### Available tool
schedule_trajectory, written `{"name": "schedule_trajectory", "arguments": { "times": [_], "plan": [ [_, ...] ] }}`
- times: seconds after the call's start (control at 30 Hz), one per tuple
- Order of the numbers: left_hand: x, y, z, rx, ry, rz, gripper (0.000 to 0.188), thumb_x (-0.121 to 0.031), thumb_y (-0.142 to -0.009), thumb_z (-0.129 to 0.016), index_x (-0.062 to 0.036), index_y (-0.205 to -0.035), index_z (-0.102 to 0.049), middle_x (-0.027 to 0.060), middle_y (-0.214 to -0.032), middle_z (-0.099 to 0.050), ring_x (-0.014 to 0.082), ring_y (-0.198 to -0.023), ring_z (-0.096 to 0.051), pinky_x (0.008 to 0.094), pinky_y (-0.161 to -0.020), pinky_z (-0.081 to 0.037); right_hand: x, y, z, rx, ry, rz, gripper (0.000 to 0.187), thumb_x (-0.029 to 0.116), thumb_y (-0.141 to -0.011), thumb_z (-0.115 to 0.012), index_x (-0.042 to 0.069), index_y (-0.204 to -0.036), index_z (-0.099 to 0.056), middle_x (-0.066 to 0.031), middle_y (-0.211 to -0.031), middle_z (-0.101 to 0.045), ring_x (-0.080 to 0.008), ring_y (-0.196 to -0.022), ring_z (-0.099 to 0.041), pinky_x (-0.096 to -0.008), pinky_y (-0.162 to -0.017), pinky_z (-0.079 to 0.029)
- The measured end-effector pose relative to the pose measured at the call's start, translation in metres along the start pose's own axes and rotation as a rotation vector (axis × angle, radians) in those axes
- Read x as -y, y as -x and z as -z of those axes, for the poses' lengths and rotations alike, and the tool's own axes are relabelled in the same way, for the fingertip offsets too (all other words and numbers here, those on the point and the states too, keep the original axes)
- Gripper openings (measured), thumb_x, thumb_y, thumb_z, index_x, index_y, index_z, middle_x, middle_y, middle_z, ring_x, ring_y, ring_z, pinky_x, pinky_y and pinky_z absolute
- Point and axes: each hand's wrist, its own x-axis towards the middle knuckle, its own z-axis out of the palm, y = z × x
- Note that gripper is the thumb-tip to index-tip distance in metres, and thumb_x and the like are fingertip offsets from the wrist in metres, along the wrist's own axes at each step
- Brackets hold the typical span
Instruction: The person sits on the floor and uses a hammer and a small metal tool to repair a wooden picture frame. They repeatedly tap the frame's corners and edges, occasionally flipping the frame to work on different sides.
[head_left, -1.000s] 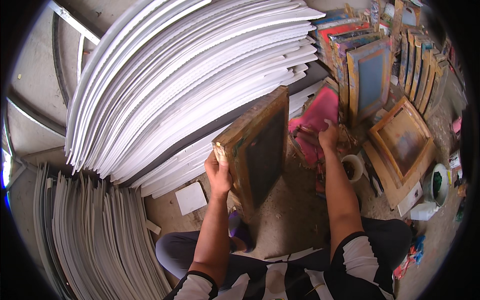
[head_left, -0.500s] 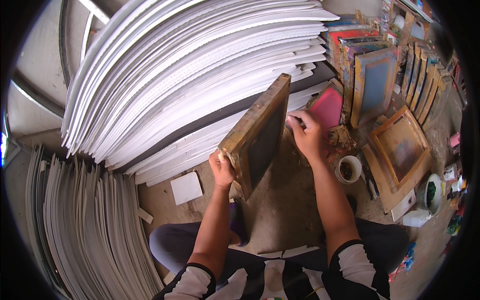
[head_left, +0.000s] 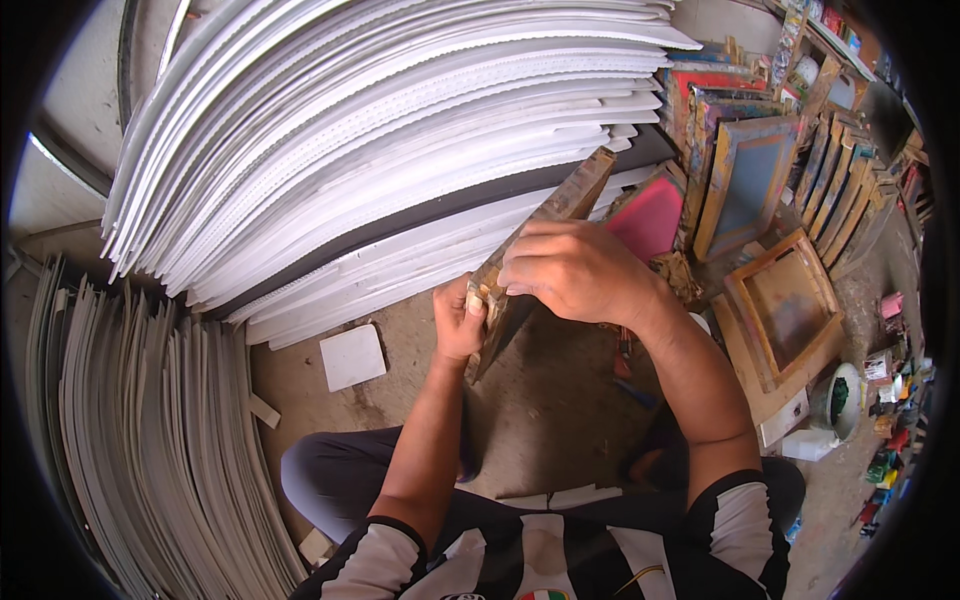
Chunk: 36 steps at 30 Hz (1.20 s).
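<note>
A worn, paint-stained wooden screen-printing frame is held up on edge in front of me, tilted so that its narrow side faces me. My left hand is closed round its near end, with the thumb on the wood. My right hand reaches across to the same end. Its fingers are bent together against the frame's edge, close to the left thumb. Whatever lies between the right fingertips is hidden. Most of the frame's dark mesh face is out of sight behind the right hand.
Large stacks of white sheets and grey sheets stand ahead and at left. A white square piece lies on the floor. At right are a pink screen, a blue screen, a wooden frame and a white tub.
My right hand has moved left, from beside the frame's far part to its near end by my left hand. The frame has turned more edge-on, and my view has shifted slightly.
</note>
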Motion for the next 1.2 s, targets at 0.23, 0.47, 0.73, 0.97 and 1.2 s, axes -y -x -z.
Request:
{"name": "schedule_trajectory", "arguments": {
  "times": [0.23, 0.47, 0.73, 0.97, 1.2],
  "plan": [
    [0.000, -0.003, -0.006, 0.017, 0.010, 0.001, 0.064, -0.062, -0.095, -0.059, -0.0016, -0.072, -0.059, 0.0022, -0.061, -0.050, 0.0127, -0.059, -0.045, 0.0315, -0.055, -0.036, 0.004, 0.002, 0.005, 0.024, 0.053, 0.004, 0.013, 0.003, -0.076, -0.071, 0.007, -0.088, -0.072, -0.0037, -0.088, -0.068, -0.0239, -0.084, -0.066, -0.0374, -0.073, -0.057],
    [0.008, -0.002, -0.009, 0.047, -0.001, -0.001, 0.065, -0.063, -0.093, -0.060, -0.0045, -0.067, -0.050, 0.0006, -0.058, -0.044, 0.0120, -0.057, -0.040, 0.0322, -0.053, -0.032, 0.004, 0.003, 0.014, 0.059, 0.027, -0.029, 0.016, 0.002, -0.074, -0.072, 0.008, -0.089, -0.072, -0.0026, -0.085, -0.069, -0.0246, -0.083, -0.066, -0.0378, -0.073, -0.057],
    [0.001, -0.002, -0.013, 0.034, -0.015, 0.035, 0.065, -0.063, -0.093, -0.060, -0.0042, -0.067, -0.050, 0.0006, -0.061, -0.045, 0.0128, -0.060, -0.040, 0.0323, -0.055, -0.033, 0.004, 0.005, 0.016, 0.047, 0.007, -0.043, 0.016, 0.003, -0.074, -0.075, 0.007, -0.090, -0.074, -0.0037, -0.085, -0.070, -0.0248, -0.082, -0.067, -0.0378, -0.072, -0.057],
    [0.005, -0.001, -0.012, 0.050, -0.024, 0.032, 0.065, -0.063, -0.093, -0.060, -0.0042, -0.067, -0.050, 0.0008, -0.060, -0.043, 0.0134, -0.059, -0.040, 0.0330, -0.055, -0.032, 0.006, 0.005, 0.019, 0.062, 0.011, -0.065, 0.012, 0.006, -0.076, -0.077, 0.007, -0.087, -0.075, -0.0038, -0.085, -0.072, -0.0243, -0.082, -0.067, -0.0378, -0.073, -0.057],
    [0.000, -0.003, -0.012, 0.042, -0.036, 0.014, 0.066, -0.064, -0.093, -0.059, -0.0045, -0.066, -0.049, 0.0012, -0.059, -0.043, 0.0128, -0.059, -0.040, 0.0328, -0.054, -0.033, 0.006, 0.006, 0.017, 0.036, -0.014, -0.062, 0.009, 0.008, -0.077, -0.078, 0.006, -0.086, -0.075, -0.0040, -0.084, -0.071, -0.0244, -0.081, -0.067, -0.0373, -0.072, -0.056]
  ]
}}
